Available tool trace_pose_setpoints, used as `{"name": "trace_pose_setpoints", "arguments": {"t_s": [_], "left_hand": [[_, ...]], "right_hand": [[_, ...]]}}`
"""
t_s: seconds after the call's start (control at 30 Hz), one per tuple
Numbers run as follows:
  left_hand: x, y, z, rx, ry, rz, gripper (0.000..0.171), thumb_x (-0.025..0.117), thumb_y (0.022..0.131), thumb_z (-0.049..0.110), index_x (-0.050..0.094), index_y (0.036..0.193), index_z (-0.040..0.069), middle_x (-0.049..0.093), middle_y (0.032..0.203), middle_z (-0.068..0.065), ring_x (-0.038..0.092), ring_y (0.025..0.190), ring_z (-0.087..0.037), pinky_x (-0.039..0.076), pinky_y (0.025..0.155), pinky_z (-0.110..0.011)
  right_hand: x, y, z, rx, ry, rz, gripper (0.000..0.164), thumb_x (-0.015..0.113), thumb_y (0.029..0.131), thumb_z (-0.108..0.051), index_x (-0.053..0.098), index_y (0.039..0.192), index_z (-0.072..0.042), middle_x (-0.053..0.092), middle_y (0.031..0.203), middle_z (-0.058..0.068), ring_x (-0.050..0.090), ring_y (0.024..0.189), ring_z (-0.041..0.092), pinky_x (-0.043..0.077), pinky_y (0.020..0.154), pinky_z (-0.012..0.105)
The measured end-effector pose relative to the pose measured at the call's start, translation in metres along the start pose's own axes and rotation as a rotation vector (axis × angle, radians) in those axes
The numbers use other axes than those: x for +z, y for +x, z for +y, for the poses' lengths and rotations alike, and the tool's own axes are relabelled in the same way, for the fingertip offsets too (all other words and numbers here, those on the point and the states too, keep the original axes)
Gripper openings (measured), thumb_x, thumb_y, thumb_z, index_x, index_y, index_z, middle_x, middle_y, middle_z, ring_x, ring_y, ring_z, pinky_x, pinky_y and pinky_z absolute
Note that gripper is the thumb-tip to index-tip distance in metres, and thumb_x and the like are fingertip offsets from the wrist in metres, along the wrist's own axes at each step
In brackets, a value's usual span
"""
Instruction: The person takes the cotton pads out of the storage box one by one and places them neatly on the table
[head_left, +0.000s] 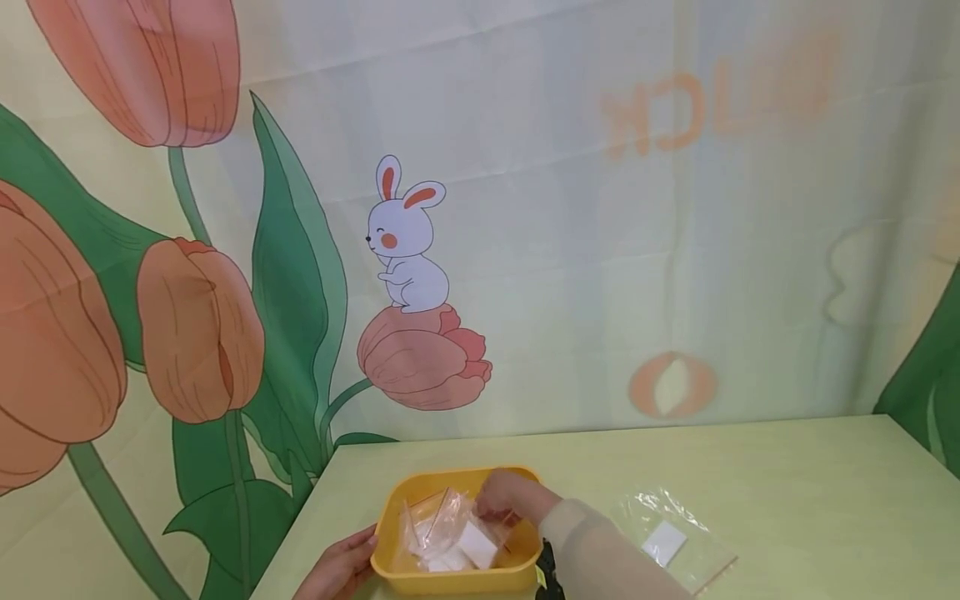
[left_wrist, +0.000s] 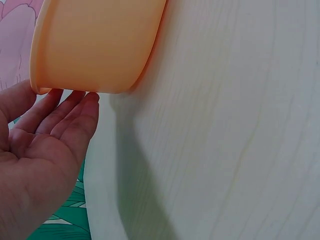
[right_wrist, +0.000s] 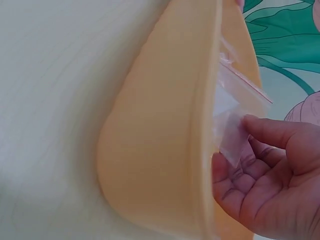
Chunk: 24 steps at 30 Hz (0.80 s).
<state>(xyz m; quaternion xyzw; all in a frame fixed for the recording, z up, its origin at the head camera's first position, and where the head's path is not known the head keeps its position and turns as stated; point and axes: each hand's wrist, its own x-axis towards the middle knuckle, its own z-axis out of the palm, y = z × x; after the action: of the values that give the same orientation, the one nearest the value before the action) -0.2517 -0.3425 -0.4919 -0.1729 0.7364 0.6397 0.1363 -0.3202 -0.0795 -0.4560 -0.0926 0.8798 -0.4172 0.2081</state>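
I see my right hand [head_left: 504, 498] inside the yellow tub [head_left: 397, 508], pinching a clear bag [right_wrist: 235, 137] lying at its 12 o'clock. My left hand [left_wrist: 42, 150], fingers straight, touches the tub's wall at 9 o'clock on the bench [head_left: 787, 467].

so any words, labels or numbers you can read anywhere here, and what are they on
"ICK": faint orange letters, mirrored, showing through the backdrop cloth at upper right; the letters beside them are too washed out to read.
Small clear bags in the yellow tub: no print visible.
Clear bag with a white square on the table: no print visible.
Both wrist views: no text.
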Motion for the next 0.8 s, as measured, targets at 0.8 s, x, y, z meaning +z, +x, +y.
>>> {"name": "trace_pose_setpoints", "arguments": {"t_s": [0.8], "left_hand": [[0.003, -0.001, 0.001, 0.011, -0.018, 0.010, 0.052, 0.041, 0.111, 0.010, 0.026, 0.152, -0.017, 0.027, 0.159, -0.036, 0.043, 0.143, -0.045, 0.038, 0.119, -0.056]], "right_hand": [[-0.053, -0.008, -0.008, -0.065, 0.237, -0.051, 0.013, 0.064, 0.100, -0.010, 0.073, 0.101, 0.000, 0.064, 0.079, 0.002, 0.055, 0.069, 0.014, 0.047, 0.056, 0.020]]}}
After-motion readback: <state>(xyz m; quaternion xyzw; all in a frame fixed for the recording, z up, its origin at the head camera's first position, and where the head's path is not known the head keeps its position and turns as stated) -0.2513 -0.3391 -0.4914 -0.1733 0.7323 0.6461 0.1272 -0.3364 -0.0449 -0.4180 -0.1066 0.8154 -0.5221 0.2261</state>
